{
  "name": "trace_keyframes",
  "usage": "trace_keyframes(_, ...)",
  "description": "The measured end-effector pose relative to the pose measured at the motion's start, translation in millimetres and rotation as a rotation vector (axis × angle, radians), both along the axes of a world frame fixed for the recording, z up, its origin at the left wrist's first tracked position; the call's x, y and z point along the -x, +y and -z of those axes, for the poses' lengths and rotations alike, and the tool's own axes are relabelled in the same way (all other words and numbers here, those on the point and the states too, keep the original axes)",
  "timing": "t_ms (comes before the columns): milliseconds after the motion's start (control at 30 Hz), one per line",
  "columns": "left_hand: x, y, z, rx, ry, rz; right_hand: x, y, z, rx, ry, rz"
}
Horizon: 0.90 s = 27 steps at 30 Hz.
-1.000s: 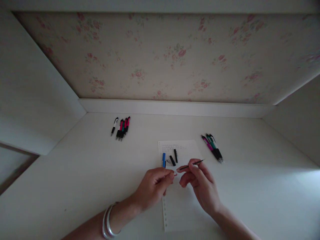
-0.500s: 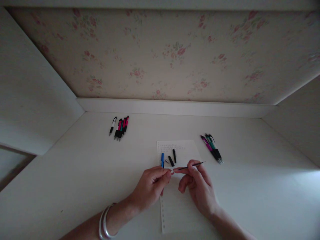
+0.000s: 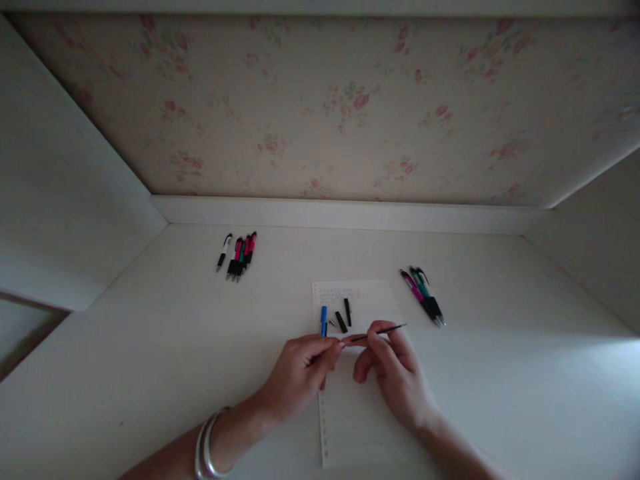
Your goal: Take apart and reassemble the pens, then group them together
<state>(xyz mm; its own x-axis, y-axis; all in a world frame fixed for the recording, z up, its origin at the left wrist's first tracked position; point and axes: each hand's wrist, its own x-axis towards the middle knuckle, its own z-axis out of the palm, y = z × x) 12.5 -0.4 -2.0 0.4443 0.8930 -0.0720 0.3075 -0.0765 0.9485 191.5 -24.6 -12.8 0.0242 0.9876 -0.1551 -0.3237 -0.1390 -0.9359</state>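
My right hand (image 3: pixel 400 373) pinches a thin dark pen refill (image 3: pixel 387 330) between thumb and fingers, its narrow end pointing right. Close on its left, my left hand (image 3: pixel 305 367) is closed in a pinch around a small pale piece (image 3: pixel 343 345), too small to name, at the refill's other end. Both hands hover over a lined sheet of paper (image 3: pixel 360 427). Just beyond the fingers lie a blue pen barrel (image 3: pixel 323 319), a small metal tip (image 3: pixel 333 323), a black grip sleeve (image 3: pixel 341 322) and a black pen part (image 3: pixel 347 311).
Several pens (image 3: pixel 243 257) in pink, green and black lie at the back left, beside a white and black pen (image 3: pixel 225 253). On the right rest more pens (image 3: pixel 423 296), purple, green and white. A white panel (image 3: pixel 75 187) and a low ledge (image 3: pixel 350 215) bound the white desk (image 3: pixel 200 353).
My right hand has shifted slightly left with the refill, bringing its end closer to the left fingertips. The left hand keeps its pinch, and the loose parts lie as before.
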Motion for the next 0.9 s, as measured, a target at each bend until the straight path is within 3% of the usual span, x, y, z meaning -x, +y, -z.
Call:
trace_keyframes(200, 0, 3, -1.9, 0.134, -0.038, -0.077, -3, 8, -2.0, 0.074, 0.193, -0.139)
trace_keyframes(400, 0, 3, 0.5, 0.177, -0.107, -0.112, -1, 12, -12.3, 0.123, 0.309, -0.172)
trace_keyframes(467, 3, 4, 2.5, 0.101, -0.085, -0.136, -1, 14, -12.7, 0.125, 0.311, -0.134)
trace_keyframes(600, 12, 13, 7.6, -0.360, 0.168, -0.242, -4, 18, -7.4, 0.081, 0.259, -0.021)
trace_keyframes(700, 18, 21, 11.3, -0.565, 0.365, -0.220, -6, 20, -2.8, 0.050, 0.198, 0.035)
trace_keyframes(800, 19, 24, 12.3, -0.621, 0.501, -0.140, -5, 20, -0.7, 0.029, 0.153, 0.050)
trace_keyframes(900, 18, 25, 11.3, -0.599, 0.529, -0.139, -4, 20, 0.1, 0.027, 0.108, 0.053)
